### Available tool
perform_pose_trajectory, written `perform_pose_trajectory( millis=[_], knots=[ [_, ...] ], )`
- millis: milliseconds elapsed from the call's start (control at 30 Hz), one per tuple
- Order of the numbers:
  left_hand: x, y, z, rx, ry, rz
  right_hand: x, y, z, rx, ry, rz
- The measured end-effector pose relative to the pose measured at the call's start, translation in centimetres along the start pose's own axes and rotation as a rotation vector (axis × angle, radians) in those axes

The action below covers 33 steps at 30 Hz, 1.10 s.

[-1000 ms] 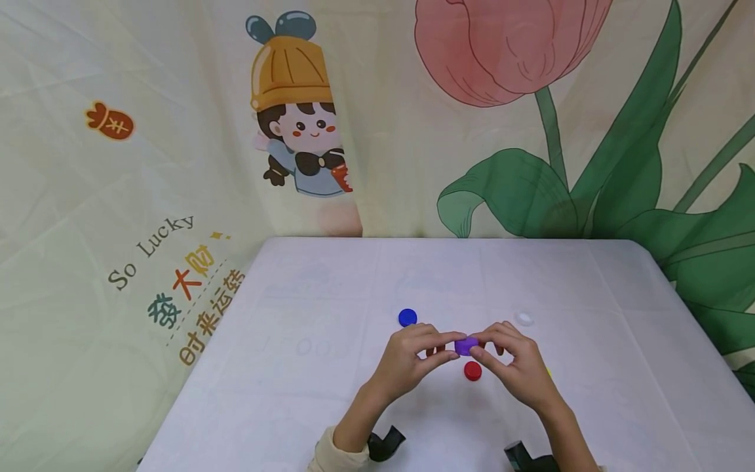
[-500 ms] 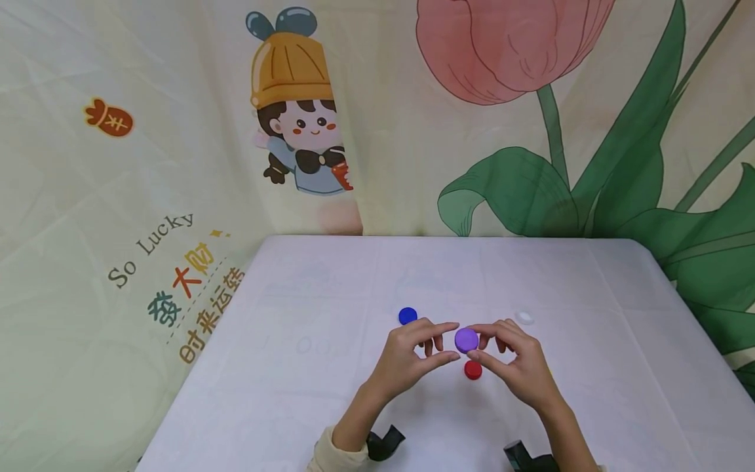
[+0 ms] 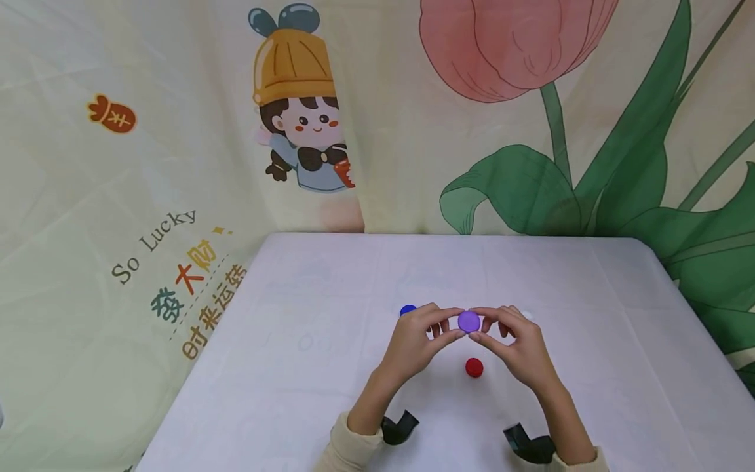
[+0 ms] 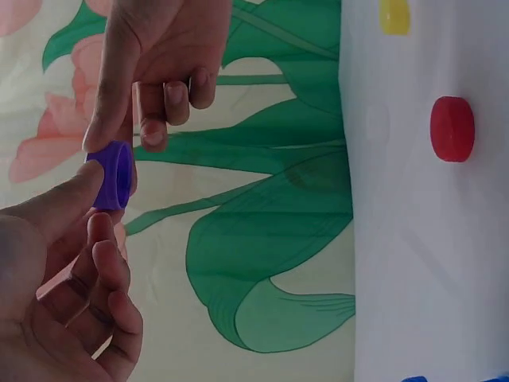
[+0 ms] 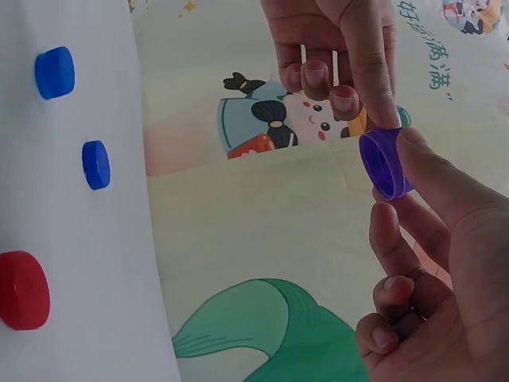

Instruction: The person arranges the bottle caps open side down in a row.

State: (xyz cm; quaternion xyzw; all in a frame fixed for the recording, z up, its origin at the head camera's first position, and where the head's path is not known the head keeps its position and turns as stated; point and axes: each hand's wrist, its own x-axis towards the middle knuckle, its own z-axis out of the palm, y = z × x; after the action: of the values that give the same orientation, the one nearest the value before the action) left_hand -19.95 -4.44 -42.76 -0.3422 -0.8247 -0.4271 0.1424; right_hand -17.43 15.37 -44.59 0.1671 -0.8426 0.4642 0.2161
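Between my two hands is a purple bottle cap, held up above the table. My left hand pinches its left edge with the thumb and a finger. On the opposite edge, the thumb and a finger of my right hand also pinch it. The left wrist view shows the hollow side of the purple cap from an angle. Below the hands a red cap lies on the table. A blue cap is partly hidden behind the left hand.
The white-covered table stands before a printed cloth backdrop. A pale cap is mostly hidden by the right hand. A yellow cap shows in the left wrist view, and two blue caps in the right wrist view.
The purple cap has turned its flat face towards the head camera and risen. My left fingers, apart from it half a second ago, grip its edge again. Both hands have moved up.
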Motion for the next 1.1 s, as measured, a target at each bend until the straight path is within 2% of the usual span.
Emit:
perform_pose_trajectory(
  millis=[200,400,567,733,900,1100],
  knots=[
    [2.9,-1.0,0.5,0.12,-0.049,-0.068,2.3,1.7,0.1,-0.062,-0.005,0.056],
    [4.8,-3.4,2.4,0.215,-0.123,-0.213,4.0,3.9,0.9,-0.142,-0.074,0.186],
    [5.3,-5.1,5.0,0.289,-0.172,-0.346,4.2,5.8,2.1,-0.236,-0.11,0.289],
    [5.4,-6.0,7.1,0.376,-0.177,-0.442,3.8,7.4,3.1,-0.297,-0.128,0.359],
    [5.2,-6.3,8.6,0.438,-0.189,-0.515,3.5,8.6,3.7,-0.323,-0.16,0.372],
    [4.9,-6.7,9.4,0.521,-0.195,-0.557,3.3,9.4,4.3,-0.315,-0.202,0.384]
  ],
)
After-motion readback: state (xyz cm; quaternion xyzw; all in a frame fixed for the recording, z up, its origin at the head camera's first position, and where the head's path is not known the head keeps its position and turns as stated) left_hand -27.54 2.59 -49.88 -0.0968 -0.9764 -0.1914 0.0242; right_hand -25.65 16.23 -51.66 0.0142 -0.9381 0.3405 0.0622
